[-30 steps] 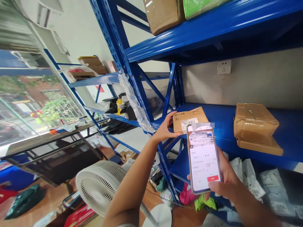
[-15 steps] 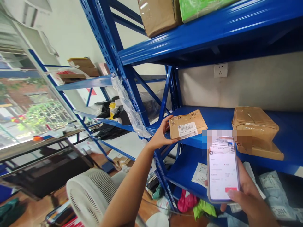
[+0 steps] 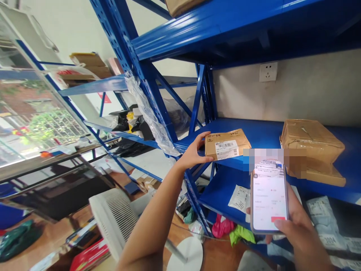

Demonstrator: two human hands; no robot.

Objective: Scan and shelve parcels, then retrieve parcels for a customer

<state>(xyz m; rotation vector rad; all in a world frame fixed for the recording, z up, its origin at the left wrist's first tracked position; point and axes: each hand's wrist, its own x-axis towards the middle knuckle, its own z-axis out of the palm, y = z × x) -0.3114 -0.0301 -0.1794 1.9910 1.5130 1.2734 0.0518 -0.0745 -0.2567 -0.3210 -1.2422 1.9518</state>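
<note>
My left hand (image 3: 194,152) grips the left end of a small brown cardboard parcel (image 3: 227,144) with a white barcode label. The parcel lies at the front edge of the blue shelf (image 3: 262,131), near the upright. My right hand (image 3: 296,222) holds a smartphone (image 3: 269,199) upright below and to the right of the parcel, thumb on its lit screen. The screen shows a white form with a red button.
Two stacked brown parcels (image 3: 311,148) lie further right on the same shelf. White mail bags (image 3: 324,222) fill the lower shelf. A wall socket (image 3: 268,71) sits behind. A white fan (image 3: 114,218) stands on the floor at lower left, beside a dark table (image 3: 56,177).
The phone has dropped from in front of the small parcel to lower right, uncovering its label. My left hand stays on the parcel. The view has shifted slightly.
</note>
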